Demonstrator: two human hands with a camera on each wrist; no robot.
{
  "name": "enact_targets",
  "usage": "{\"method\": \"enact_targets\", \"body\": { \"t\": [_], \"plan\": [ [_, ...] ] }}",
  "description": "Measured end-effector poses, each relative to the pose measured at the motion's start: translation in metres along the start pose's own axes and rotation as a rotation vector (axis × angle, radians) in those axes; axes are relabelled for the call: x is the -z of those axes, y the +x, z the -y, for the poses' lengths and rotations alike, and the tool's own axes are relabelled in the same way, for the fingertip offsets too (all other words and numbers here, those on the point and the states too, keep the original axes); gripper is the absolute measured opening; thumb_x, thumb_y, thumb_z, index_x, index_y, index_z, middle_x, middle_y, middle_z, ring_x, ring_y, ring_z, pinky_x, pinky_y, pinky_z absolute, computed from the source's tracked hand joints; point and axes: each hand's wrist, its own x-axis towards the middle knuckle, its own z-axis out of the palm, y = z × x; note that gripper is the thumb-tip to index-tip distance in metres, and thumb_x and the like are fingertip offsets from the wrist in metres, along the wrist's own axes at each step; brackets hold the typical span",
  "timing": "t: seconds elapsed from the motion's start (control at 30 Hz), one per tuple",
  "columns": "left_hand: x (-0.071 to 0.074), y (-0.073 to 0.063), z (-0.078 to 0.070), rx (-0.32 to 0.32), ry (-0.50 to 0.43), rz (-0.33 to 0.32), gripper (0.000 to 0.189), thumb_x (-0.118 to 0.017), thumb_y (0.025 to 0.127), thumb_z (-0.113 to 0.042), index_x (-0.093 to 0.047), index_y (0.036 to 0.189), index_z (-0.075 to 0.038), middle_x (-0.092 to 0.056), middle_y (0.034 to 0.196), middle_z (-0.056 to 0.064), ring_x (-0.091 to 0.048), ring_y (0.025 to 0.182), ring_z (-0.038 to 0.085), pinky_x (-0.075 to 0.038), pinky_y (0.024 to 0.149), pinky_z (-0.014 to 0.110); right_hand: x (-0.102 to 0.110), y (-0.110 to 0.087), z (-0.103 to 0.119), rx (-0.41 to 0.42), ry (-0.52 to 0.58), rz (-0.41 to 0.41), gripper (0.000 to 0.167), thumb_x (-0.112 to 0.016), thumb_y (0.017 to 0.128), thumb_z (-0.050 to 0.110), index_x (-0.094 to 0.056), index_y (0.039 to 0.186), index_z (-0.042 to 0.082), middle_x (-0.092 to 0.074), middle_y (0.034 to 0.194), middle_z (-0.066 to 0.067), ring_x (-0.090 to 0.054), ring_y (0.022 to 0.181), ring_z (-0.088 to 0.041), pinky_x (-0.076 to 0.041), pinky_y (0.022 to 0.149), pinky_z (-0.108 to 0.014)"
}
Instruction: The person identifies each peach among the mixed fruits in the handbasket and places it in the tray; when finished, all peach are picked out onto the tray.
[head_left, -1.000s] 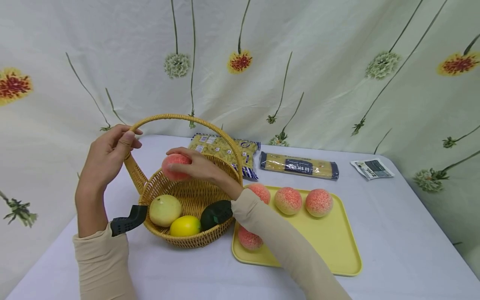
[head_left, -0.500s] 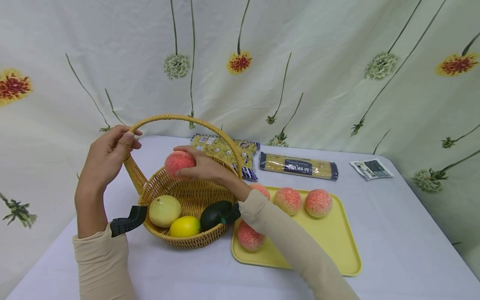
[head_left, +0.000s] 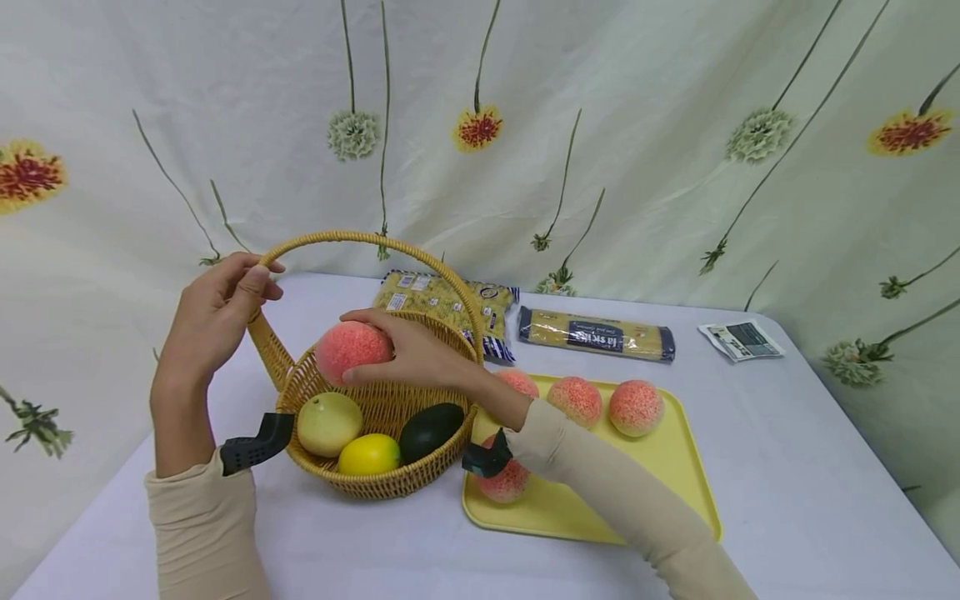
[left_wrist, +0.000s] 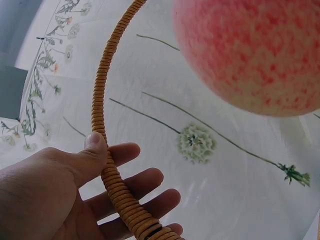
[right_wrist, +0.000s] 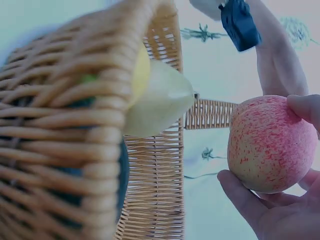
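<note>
My right hand (head_left: 397,354) grips a pink peach (head_left: 351,350) (left_wrist: 255,52) (right_wrist: 267,142) over the back of a woven basket (head_left: 375,479) (right_wrist: 65,130). In the basket lie a pale pear (head_left: 328,422) (right_wrist: 160,100), a lemon (head_left: 368,454) and a dark avocado (head_left: 429,430). My left hand (head_left: 217,312) (left_wrist: 75,190) pinches the left end of the basket's arched handle (head_left: 360,240) (left_wrist: 107,155) between thumb and fingers. Several more peaches (head_left: 634,407) sit on a yellow tray (head_left: 660,479) to the right of the basket.
Two pasta packets (head_left: 596,332) (head_left: 450,300) lie behind the tray and basket. A small sachet (head_left: 741,340) lies at the back right of the white table (head_left: 810,467). A flowered curtain (head_left: 637,125) hangs behind the table.
My right hand has drawn back slightly toward me and lowered the peach a little over the basket. The left hand and the basket have not moved.
</note>
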Motion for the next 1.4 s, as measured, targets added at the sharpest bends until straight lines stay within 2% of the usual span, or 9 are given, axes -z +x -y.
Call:
{"method": "enact_targets", "body": {
  "t": [0.27,0.4,0.5,0.63,0.77,1.0,1.23,1.4],
  "plan": [
    [0.0,0.0,0.0,0.001,0.002,0.004,0.038,-0.039,0.102,-0.039,-0.057,0.122,-0.012,-0.061,0.095,0.002,-0.049,0.095,0.015,-0.04,0.075,0.02,0.005,-0.026,0.003,0.026,0.016,0.007,0.064,-0.072,0.084,0.031,-0.044,0.14,0.021,-0.053,0.131,0.004,-0.055,0.105,-0.007,-0.05,0.083,-0.022],
    [0.0,0.0,0.0,-0.015,-0.003,-0.001,0.037,-0.04,0.102,-0.037,-0.057,0.121,-0.011,-0.062,0.093,0.0,-0.05,0.092,0.013,-0.04,0.074,0.019,0.009,-0.042,0.001,0.001,0.035,-0.006,0.063,-0.072,0.084,0.034,-0.043,0.141,0.028,-0.052,0.131,0.007,-0.055,0.107,-0.007,-0.05,0.083,-0.025],
    [0.0,0.0,0.001,-0.024,-0.005,-0.003,0.036,-0.041,0.102,-0.036,-0.058,0.121,-0.011,-0.061,0.091,-0.003,-0.05,0.091,0.012,-0.04,0.072,0.018,0.011,-0.053,-0.001,-0.023,0.102,-0.012,0.064,-0.072,0.085,0.032,-0.042,0.141,0.031,-0.051,0.132,0.008,-0.056,0.108,-0.009,-0.051,0.083,-0.027],
    [0.001,-0.001,0.002,-0.024,-0.006,-0.004,0.036,-0.041,0.102,-0.035,-0.058,0.122,-0.011,-0.061,0.091,-0.007,-0.051,0.09,0.012,-0.04,0.072,0.017,0.016,-0.067,-0.002,-0.032,0.155,-0.025,0.064,-0.073,0.084,0.029,-0.041,0.14,0.027,-0.051,0.131,0.005,-0.059,0.106,-0.011,-0.053,0.082,-0.03],
    [0.0,0.0,0.002,-0.027,-0.002,-0.005,0.036,-0.041,0.102,-0.035,-0.058,0.122,-0.011,-0.061,0.091,-0.007,-0.051,0.091,0.013,-0.039,0.072,0.016,0.021,-0.08,-0.005,-0.033,0.129,-0.045,0.062,-0.073,0.085,0.027,-0.042,0.138,0.023,-0.053,0.129,0.001,-0.06,0.104,-0.012,-0.053,0.083,-0.031],
    [-0.001,0.001,0.002,-0.028,-0.007,-0.008,0.036,-0.041,0.102,-0.035,-0.058,0.122,-0.01,-0.06,0.09,-0.009,-0.051,0.092,0.015,-0.04,0.071,0.016,0.031,-0.097,-0.011,-0.044,0.142,-0.085,0.062,-0.074,0.083,0.021,-0.043,0.137,0.022,-0.053,0.129,-0.001,-0.059,0.108,-0.016,-0.053,0.083,-0.031],
    [-0.001,0.001,0.003,-0.028,-0.002,-0.01,0.035,-0.041,0.102,-0.035,-0.058,0.122,-0.011,-0.061,0.09,-0.009,-0.051,0.092,0.016,-0.04,0.071,0.016,0.038,-0.117,-0.016,-0.098,0.169,-0.09,0.063,-0.074,0.083,0.021,-0.042,0.138,0.023,-0.053,0.13,0.0,-0.057,0.113,-0.017,-0.052,0.085,-0.033],
    [-0.001,0.001,0.002,-0.028,-0.006,-0.009,0.036,-0.041,0.102,-0.035,-0.058,0.122,-0.011,-0.06,0.089,-0.011,-0.051,0.092,0.014,-0.04,0.071,0.015,0.039,-0.13,-0.022,-0.107,0.152,-0.096,0.063,-0.073,0.084,0.021,-0.042,0.139,0.021,-0.053,0.13,-0.002,-0.057,0.113,-0.018,-0.052,0.086,-0.033]
  ]
}}
